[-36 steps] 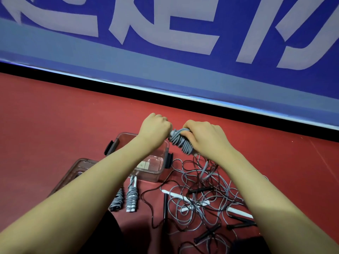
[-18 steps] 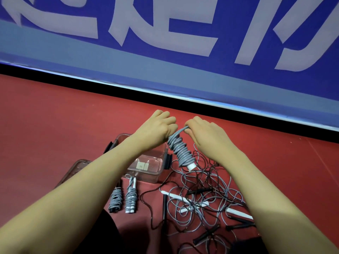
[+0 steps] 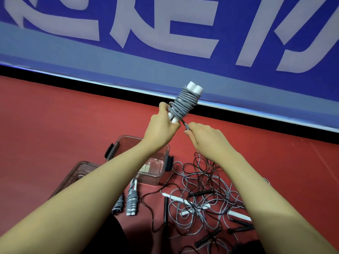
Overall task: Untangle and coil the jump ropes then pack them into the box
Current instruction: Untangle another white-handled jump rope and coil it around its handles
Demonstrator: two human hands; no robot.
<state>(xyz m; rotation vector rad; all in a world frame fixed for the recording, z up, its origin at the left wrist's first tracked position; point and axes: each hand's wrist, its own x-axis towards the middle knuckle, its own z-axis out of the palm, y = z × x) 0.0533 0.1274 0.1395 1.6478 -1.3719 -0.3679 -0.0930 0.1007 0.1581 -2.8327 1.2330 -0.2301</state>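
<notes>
Now the coiled rope (image 3: pixel 185 105) is gripped, tilted, in the raised left hand (image 3: pixel 161 128); its loose end is pinched by the right hand (image 3: pixel 207 138).

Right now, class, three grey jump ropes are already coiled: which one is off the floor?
The coiled rope held up by the left hand, its loose end pinched by the right hand. The other two bundles lie on the red floor beside the box.

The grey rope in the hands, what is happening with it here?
A person is finishing a coil. The left hand grips the coiled grey rope by its white handles, and the right hand pinches its loose end. Two finished coils lie beside the clear box; a tangled pile of ropes waits on the floor.
</notes>
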